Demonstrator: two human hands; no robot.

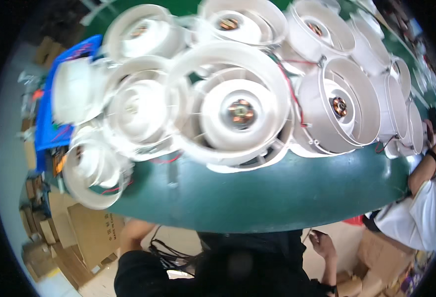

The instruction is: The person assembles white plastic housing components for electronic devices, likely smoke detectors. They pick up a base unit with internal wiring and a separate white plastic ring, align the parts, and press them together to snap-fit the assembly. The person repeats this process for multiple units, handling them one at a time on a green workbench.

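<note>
In the head view, the right hand (321, 243) hung beyond the worktop's near edge, right of the person's lap, touching none of the white housings. Its fingers looked curled, but whether they gripped anything I could not tell. The left forearm (135, 234) ran toward the edge of the worktop (272, 195); the left hand was out of sight, so its state could not be told.

The nearest large white housing (213, 106) stood mid-worktop, its copper-wound motor core (241, 113) exposed in the open mouth. Anything dropped in there could have lodged among the windings. Others crowded its left, right and far sides, so a careless pull at one would probably have knocked its neighbours.

The tilted housing (99, 199) at the near left looked most at risk: it lay close to the worktop's edge, and a nudge from the left arm might have tipped it toward the cardboard box (96, 230) below. A loose red wire (297, 101) ran between the large housing and the right-hand housing (312, 109); it could have snagged or torn if either were lifted carelessly. Dark cables (171, 255) near the lap might have caught a foot or sleeve.
</note>
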